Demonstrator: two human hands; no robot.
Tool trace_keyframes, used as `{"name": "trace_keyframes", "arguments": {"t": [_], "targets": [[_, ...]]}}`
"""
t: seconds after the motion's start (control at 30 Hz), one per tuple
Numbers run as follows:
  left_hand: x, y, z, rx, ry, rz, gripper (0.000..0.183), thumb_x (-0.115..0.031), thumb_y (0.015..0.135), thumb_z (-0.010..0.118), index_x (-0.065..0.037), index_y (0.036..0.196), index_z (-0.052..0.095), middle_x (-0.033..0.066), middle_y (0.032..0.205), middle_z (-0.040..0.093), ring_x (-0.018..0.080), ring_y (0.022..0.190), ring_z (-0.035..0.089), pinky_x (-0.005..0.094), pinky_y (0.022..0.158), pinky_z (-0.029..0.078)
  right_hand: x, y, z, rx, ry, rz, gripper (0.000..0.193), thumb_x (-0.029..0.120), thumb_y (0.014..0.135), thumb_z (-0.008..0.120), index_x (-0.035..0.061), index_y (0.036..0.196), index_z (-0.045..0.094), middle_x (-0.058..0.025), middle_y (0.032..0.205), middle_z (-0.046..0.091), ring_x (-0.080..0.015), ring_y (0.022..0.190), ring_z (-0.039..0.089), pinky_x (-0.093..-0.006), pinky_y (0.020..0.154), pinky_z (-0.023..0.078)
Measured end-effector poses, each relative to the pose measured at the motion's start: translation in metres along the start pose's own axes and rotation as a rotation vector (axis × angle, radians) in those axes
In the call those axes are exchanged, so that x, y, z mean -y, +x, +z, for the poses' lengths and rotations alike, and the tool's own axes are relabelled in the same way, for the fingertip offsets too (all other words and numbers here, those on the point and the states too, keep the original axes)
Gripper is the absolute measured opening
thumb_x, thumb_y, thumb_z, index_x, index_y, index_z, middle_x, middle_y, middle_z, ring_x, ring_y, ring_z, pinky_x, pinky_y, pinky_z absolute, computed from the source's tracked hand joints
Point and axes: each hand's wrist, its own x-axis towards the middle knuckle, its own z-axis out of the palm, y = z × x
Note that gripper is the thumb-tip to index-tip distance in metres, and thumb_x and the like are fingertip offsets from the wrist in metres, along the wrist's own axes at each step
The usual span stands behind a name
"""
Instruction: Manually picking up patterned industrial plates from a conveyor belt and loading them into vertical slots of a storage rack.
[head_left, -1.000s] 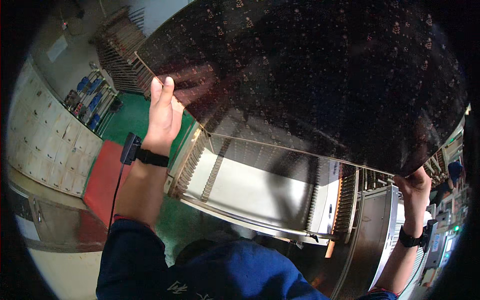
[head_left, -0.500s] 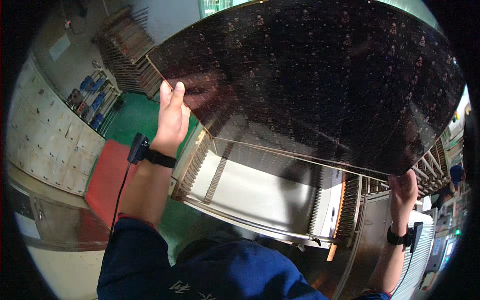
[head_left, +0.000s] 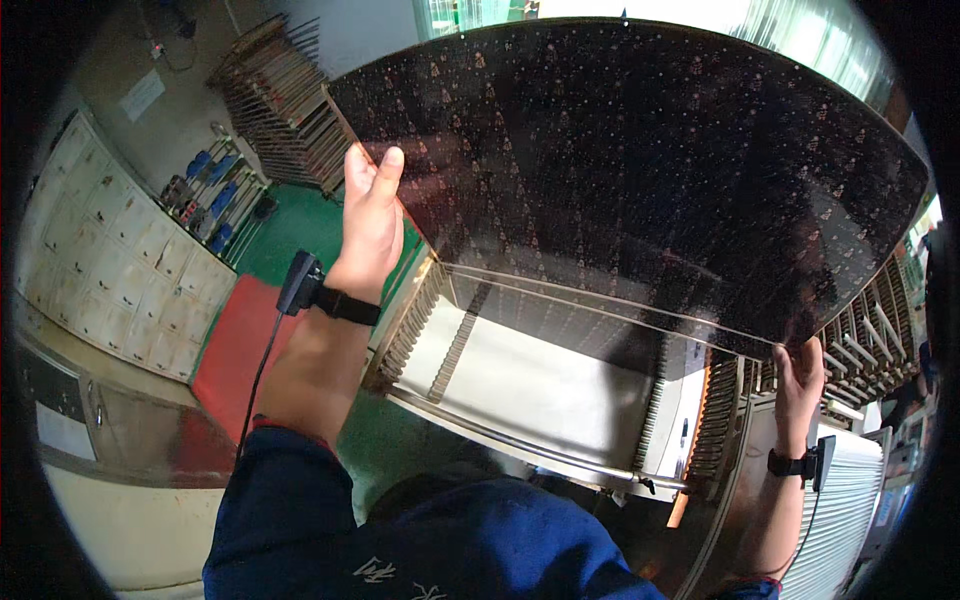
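Observation:
A large, thin dark panel (head_left: 620, 150) with rows of small pale and coppery marks is held up, tilted, between my hands. My left hand (head_left: 373, 215) is closed on its left edge, with the thumb along the near side and the other fingers partly hidden. Toward the lower right, my right hand (head_left: 798, 385) grips the bottom edge near the corner; its fingertips are partly out of sight. Below the panel is a slotted rack (head_left: 410, 330) with toothed side bars and a white bed (head_left: 540, 375). The panel's lower edge hangs over the rack's far part.
Pale lockers (head_left: 120, 250) line the left side, with a red mat (head_left: 245, 340) on the green floor. Stacked wooden racks (head_left: 280, 110) stand at the far left. More slotted racks (head_left: 870, 330) are at right, beside a ribbed white panel (head_left: 830, 520).
The view has shifted, so the surroundings sit farther right. The dark panel sits slightly lower, and its top edge shows more. Both hands keep their grip.

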Motion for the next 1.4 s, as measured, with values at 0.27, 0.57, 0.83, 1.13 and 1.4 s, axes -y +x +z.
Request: {"name": "trace_keyframes", "arguments": {"t": [0.27, 0.57, 0.83, 1.13, 1.4], "targets": [[-0.008, 0.002, 0.019, -0.073, 0.047, 0.035, 0.021, -0.021, 0.101, 0.063, -0.009, 0.11, 0.049, 0.0004, 0.102, 0.049, 0.0097, 0.098, 0.046, 0.0316, 0.092, 0.041, -0.019, 0.001, -0.009, -0.08, 0.063, -0.068, 0.019, 0.0, 0.094, 0.068, 0.0005, 0.109, 0.055, -0.0003, 0.094, 0.06, -0.0067, 0.086, 0.055, -0.0202, 0.079, 0.045], [-0.026, -0.008, 0.019, -0.083, 0.153, -0.09, 0.026, -0.023, 0.106, 0.053, -0.006, 0.124, 0.047, 0.0097, 0.126, 0.056, 0.02, 0.118, 0.059, 0.0353, 0.099, 0.053, -0.002, 0.0, 0.021, -0.078, -0.165, -0.01, 0.027, 0.016, 0.091, 0.075, 0.0021, 0.108, 0.059, -0.0115, 0.085, 0.072, -0.0148, 0.072, 0.066, -0.0295, 0.067, 0.053], [-0.015, -0.012, 0.017, -0.013, 0.203, -0.099, 0.025, -0.021, 0.106, 0.051, -0.005, 0.125, 0.047, 0.0107, 0.127, 0.057, 0.0208, 0.117, 0.058, 0.0364, 0.101, 0.051, -0.018, -0.009, 0.023, -0.028, -0.266, 0.015, 0.03, 0.014, 0.091, 0.075, 0.0009, 0.112, 0.058, -0.0153, 0.088, 0.073, -0.0186, 0.077, 0.072, -0.0328, 0.071, 0.055], [-0.006, -0.013, 0.016, -0.015, 0.016, -0.069, 0.025, -0.016, 0.105, 0.052, -0.007, 0.128, 0.046, 0.0094, 0.131, 0.055, 0.02, 0.122, 0.054, 0.0397, 0.107, 0.045, -0.044, -0.028, -0.011, -0.262, 0.043, 0.001, 0.033, -0.003, 0.083, 0.078, 0.0018, 0.11, 0.06, 0.0006, 0.099, 0.061, -0.0064, 0.085, 0.057, -0.0224, 0.076, 0.048], [-0.002, -0.015, -0.004, -0.022, -0.004, -0.017, 0.032, -0.016, 0.106, 0.051, -0.005, 0.135, 0.043, 0.011, 0.137, 0.051, 0.0232, 0.127, 0.052, 0.0438, 0.112, 0.042, 0.007, -0.022, -0.005, -0.001, -0.008, 0.032, 0.023, -0.01, 0.084, 0.071, -0.0013, 0.103, 0.061, 0.0007, 0.092, 0.062, -0.0053, 0.086, 0.057, -0.0202, 0.08, 0.046]]}}
